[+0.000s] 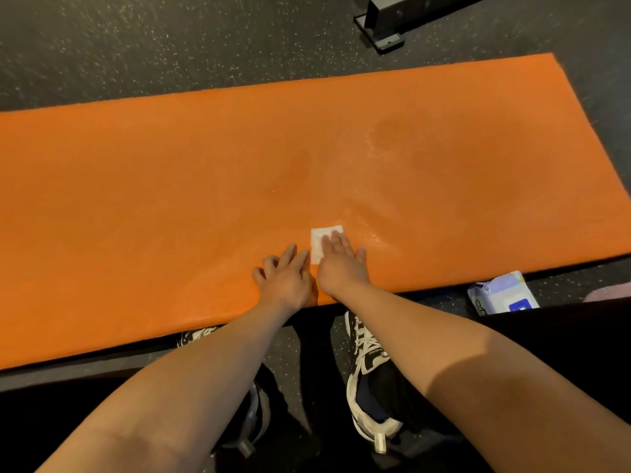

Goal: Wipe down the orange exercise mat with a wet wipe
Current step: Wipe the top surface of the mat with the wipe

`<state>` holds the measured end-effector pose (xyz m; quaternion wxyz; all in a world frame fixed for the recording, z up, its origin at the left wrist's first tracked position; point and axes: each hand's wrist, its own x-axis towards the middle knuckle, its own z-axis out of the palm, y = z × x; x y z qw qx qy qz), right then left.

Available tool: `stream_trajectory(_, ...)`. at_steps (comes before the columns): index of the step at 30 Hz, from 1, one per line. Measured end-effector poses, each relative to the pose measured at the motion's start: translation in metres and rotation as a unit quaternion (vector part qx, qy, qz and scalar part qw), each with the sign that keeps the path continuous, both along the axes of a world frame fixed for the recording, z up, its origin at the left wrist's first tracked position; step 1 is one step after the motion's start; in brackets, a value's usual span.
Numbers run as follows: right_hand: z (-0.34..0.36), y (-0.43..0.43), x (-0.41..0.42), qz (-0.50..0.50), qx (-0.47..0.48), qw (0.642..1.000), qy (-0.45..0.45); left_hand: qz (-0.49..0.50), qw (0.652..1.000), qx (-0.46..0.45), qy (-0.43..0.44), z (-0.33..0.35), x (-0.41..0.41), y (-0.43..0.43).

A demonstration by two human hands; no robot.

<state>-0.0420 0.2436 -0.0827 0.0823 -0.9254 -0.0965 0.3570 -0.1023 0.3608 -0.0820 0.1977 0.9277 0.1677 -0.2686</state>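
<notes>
**Forearms reaching to a wipe near the mat's near edge**

Two bare forearms are extending away from the camera, both ending in hands lying on the orange exercise mat (136, 199). The right hand (341, 264) is pressing flat, fingers straight and close together, on a white wet wipe (322, 238). Its fingers are covering the wipe's near right part, so only the far and left portions are showing. The left hand (286, 279) is resting on the mat just beside the right, fingers spread and loosely bent, gripping nothing. Whether its fingertips are touching the wipe's left edge cannot be told.

Beyond the right hand and to its right, the mat's surface is glistening, with darker patches farther out whose outlines are hard to trace. The mat is running out of frame to the left of the left hand.

Below the wrists, the forearms are hiding parts of two black-and-white shoes. The right shoe (367, 370) is showing most of its laces, the left shoe (198, 336) only a sliver of toe by the mat's edge. Right of the right hand, just off the mat on the speckled floor (136, 46), a pack of wipes (502, 293) is lying. Dark clothing is hiding its near end, and its print is too small to read. Far beyond both hands, a black metal base (392, 25) is being cut off by the top edge.
</notes>
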Motion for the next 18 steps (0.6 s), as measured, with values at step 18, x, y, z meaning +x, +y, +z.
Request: stream_trajectory(18, -0.036, -0.001, 0.055, -0.025, 0.015, 0.998, -0.061, 0.019, 0.999, 0.026, -0.033, -0.034, 0.041, 0.017)
